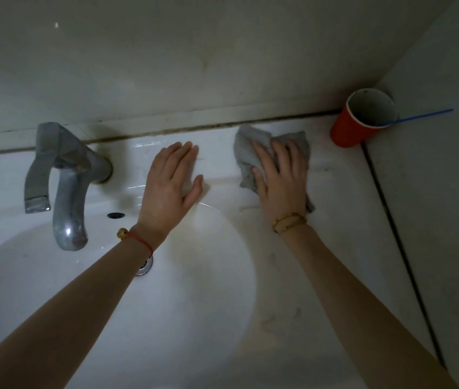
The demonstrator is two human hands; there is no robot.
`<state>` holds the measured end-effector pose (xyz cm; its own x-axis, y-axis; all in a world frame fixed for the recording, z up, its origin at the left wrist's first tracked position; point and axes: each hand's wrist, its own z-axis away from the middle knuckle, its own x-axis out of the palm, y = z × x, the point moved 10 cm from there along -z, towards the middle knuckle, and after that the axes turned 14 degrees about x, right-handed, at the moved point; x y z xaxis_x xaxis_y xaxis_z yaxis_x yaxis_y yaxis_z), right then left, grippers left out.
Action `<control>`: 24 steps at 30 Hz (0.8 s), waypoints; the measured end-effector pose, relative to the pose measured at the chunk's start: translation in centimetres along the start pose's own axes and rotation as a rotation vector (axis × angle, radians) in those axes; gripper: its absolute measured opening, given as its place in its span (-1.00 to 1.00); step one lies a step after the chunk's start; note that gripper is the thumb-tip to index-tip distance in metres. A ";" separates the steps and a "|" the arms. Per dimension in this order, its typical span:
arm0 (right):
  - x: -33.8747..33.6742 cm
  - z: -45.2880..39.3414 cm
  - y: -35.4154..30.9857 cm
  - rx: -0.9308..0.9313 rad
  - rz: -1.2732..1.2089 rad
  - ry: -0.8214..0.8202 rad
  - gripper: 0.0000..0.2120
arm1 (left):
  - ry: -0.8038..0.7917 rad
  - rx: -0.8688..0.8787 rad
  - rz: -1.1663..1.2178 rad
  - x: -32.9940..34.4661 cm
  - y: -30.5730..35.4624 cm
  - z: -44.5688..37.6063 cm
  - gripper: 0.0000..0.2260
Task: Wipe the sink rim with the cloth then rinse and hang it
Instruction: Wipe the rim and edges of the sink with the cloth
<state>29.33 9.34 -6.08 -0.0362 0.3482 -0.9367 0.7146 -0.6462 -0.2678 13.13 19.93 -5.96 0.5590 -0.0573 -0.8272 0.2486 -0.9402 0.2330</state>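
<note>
One grey cloth (pixel 272 155) lies bunched on the back ledge of the white sink rim (pixel 335 209), at about 1 o'clock from the basin's centre. The right hand (pixel 280 178) lies flat on top of it, fingers spread and straight, pressing it to the rim rather than curling round it; folds of cloth stick out past the fingertips and along the little-finger side. The left hand (pixel 170 178) rests palm-down on the bare rim at roughly 12 o'clock, fingers straight and together, thumb out to the side, holding nothing, near the cloth but apart from it.

One metal faucet (pixel 68 178) stands at 10 o'clock, its spout curving down over the basin and its lever handle hanging to the left. One overflow hole (pixel 116 215) sits just right of the spout, and one chrome drain (pixel 145 266) shows partly from under the left forearm.

One red paper cup (pixel 359 122) stands in the corner at 2 o'clock, just beyond the cloth and against the side wall, with one blue stick (pixel 419 117) leaning out over its rim to the right. A dark grimy seam runs along the wall behind the ledge.

Two wrists carry bands: a red cord bracelet (pixel 135 238) with a bead on the left, a gold bangle (pixel 288 221) on the right.
</note>
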 end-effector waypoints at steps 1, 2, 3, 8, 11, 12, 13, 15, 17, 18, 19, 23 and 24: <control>0.5 0.4 -1.3 -0.065 0.002 -0.022 -0.54 | 0.000 0.004 0.001 0.0 0.0 0.0 -0.59; 0.9 0.7 -2.0 -0.138 0.006 -0.051 -0.53 | -0.001 0.008 -0.001 0.0 -0.1 0.0 -0.59; 1.0 0.8 -2.1 -0.210 0.020 -0.074 -0.52 | -0.003 0.012 -0.003 0.0 -0.1 0.0 -0.59; -1.0 -1.1 3.4 -0.094 0.052 -0.038 -0.54 | 0.001 0.012 -0.006 0.0 -0.2 0.0 -0.59; -0.4 -0.6 1.4 0.003 0.053 -0.048 -0.52 | -0.006 0.009 -0.008 0.1 -0.2 0.0 -0.59; 0.2 0.0 -0.6 -0.055 0.054 -0.066 -0.52 | -0.014 0.006 -0.010 0.2 -0.2 0.1 -0.59; 0.8 0.6 -2.3 -0.134 0.048 -0.079 -0.53 | -0.021 0.005 -0.011 0.3 -0.2 0.1 -0.58; 1.2 1.0 -3.4 -0.265 0.047 -0.095 -0.52 | -0.028 0.007 -0.007 0.3 -0.2 0.2 -0.58; 0.6 0.6 -1.8 -0.317 0.073 -0.076 -0.50 | -0.019 0.012 -0.003 0.1 -0.2 0.1 -0.58; 0.2 0.1 -0.3 -0.285 0.079 -0.062 -0.50 | -0.013 0.011 -0.004 0.0 -0.2 0.1 -0.59; -0.3 -0.5 1.3 -0.210 0.065 -0.057 -0.51 | -0.009 0.008 -0.004 -0.1 -0.2 0.0 -0.59; -0.3 -1.0 1.6 0.079 0.008 -0.049 -0.54 | -0.008 -0.002 -0.001 -0.1 0.0 -0.1 -0.59; 0.3 -0.5 -0.6 0.040 0.011 -0.062 -0.55 | -0.011 0.001 0.003 0.0 0.0 -0.1 -0.59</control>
<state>29.25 10.11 -6.07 -0.0728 0.2988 -0.9515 0.6864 -0.6771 -0.2652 13.15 19.98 -5.92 0.5511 -0.0639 -0.8320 0.2463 -0.9402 0.2354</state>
